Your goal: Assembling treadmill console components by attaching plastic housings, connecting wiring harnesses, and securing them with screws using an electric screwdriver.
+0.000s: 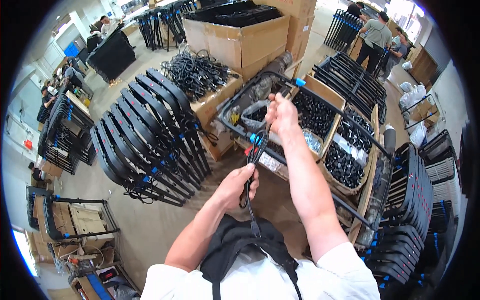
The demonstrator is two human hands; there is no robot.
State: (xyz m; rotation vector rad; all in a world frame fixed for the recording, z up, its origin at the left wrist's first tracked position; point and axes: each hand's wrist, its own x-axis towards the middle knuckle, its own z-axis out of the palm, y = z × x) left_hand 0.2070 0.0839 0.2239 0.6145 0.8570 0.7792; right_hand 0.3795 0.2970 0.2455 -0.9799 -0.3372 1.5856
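A looped black cable [257,150] is gathered in my left hand [235,186], whose fingers are closed round it. My right hand [283,114], farther out and higher, is closed on the upper run of the same cable. One cable end hangs down toward my chest. Just behind the hands lies a black tubular frame [345,116] with rounded corners and blue clips [300,82], resting over the parts bins. What lies inside my right fist is mostly hidden by its fingers.
Left stands a row of black curved frames [135,125]. Beyond it, tangled black cables [195,72] top a carton beside a large cardboard box [240,42]. Bins of small black parts [345,167] lie right. More frames [412,195] stack at far right. Several people work in the distance.
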